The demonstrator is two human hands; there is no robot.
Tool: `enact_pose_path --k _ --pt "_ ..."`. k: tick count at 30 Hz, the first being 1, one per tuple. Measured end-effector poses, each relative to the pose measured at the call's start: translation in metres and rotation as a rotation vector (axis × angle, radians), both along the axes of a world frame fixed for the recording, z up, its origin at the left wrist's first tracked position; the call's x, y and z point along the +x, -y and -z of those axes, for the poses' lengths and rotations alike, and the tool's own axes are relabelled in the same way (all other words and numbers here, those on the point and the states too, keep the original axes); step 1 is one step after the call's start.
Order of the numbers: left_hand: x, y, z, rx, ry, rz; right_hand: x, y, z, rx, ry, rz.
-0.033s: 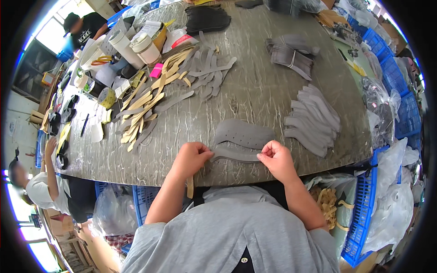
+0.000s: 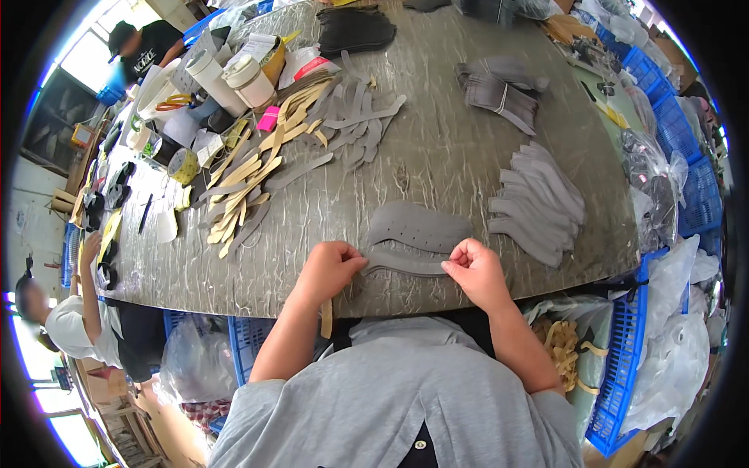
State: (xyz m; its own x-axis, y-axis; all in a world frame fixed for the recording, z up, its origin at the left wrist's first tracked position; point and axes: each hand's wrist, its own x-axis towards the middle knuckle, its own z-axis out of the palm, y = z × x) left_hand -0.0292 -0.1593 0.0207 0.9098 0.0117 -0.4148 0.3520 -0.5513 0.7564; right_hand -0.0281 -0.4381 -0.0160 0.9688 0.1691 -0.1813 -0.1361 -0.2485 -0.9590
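Note:
Between my two hands a curved grey strip (image 2: 404, 264), like a cut shoe piece, stretches across the near part of the table. My left hand (image 2: 331, 273) pinches its left end between thumb and fingers. At the other end, my right hand (image 2: 477, 273) has its thumb and forefinger closed on the strip. Just beyond it lies a wider dark grey piece (image 2: 417, 224) with a row of small holes, its right end close to my right fingers. To the right, several grey curved strips (image 2: 538, 204) lie in an overlapping fan.
Tan and grey strips (image 2: 253, 183) lie heaped at the left, near white jars (image 2: 248, 82) and a tape roll (image 2: 183, 167). A tied grey bundle (image 2: 503, 97) and a dark stack (image 2: 355, 31) sit farther back. Blue crates (image 2: 624, 366) flank me; two other people are at the left.

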Motion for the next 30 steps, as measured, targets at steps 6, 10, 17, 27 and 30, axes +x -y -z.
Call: enact_pose_path --k 6,10,17,27,30 --pt "0.001 -0.004 0.015 -0.035 -0.004 0.008 -0.002 -0.003 0.000 -0.040 0.047 0.035" --pt "0.001 -0.004 0.018 -0.039 0.006 0.006 -0.002 -0.004 0.000 -0.020 0.059 0.043" --pt "0.000 -0.002 0.016 -0.005 0.021 0.009 -0.003 -0.004 0.000 -0.053 0.067 0.043" --pt "-0.003 0.000 0.023 0.088 0.107 0.034 -0.006 -0.007 0.001 -0.165 0.114 0.062" --pt "-0.004 0.003 0.022 0.132 0.142 0.034 -0.009 -0.012 -0.001 -0.482 0.263 -0.004"
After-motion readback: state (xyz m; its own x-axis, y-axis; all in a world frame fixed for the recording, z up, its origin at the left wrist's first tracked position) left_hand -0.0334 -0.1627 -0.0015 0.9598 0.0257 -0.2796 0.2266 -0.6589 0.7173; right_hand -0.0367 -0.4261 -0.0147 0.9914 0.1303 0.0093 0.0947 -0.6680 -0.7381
